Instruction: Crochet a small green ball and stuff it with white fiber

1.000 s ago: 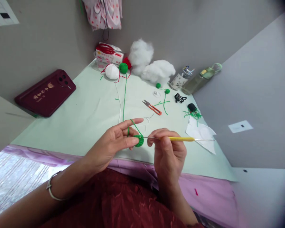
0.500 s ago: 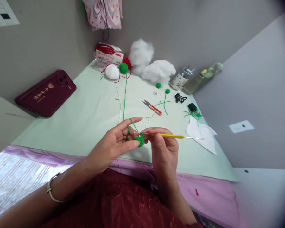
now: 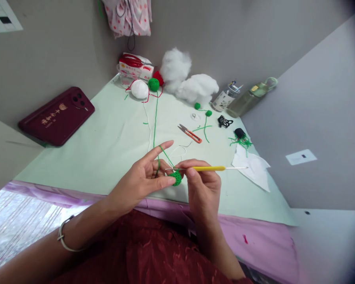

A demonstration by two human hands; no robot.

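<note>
My left hand (image 3: 142,179) pinches a small green crochet piece (image 3: 176,178) between thumb and fingers, its forefinger stretched out with green yarn (image 3: 155,118) looped over it. That yarn runs back across the table to a green yarn ball (image 3: 154,84). My right hand (image 3: 201,183) is closed on a yellow-handled crochet hook (image 3: 208,168), held level. The hook's metal tip pokes left past the top of the green piece, close to my left fingers. Both hands hover above the near edge of the pale green table (image 3: 106,146).
Orange thread snips (image 3: 190,134), small green crochet bits (image 3: 207,113), a white yarn ball (image 3: 139,89), white stuffing (image 3: 189,81), a box with red scissors (image 3: 135,68), a jar (image 3: 227,98), a bottle (image 3: 250,98), white paper (image 3: 253,167) and a dark red phone (image 3: 57,115) lie around.
My right hand has slid the hook leftward, so its tip has pushed further past the green piece. The left hand has stayed almost still.
</note>
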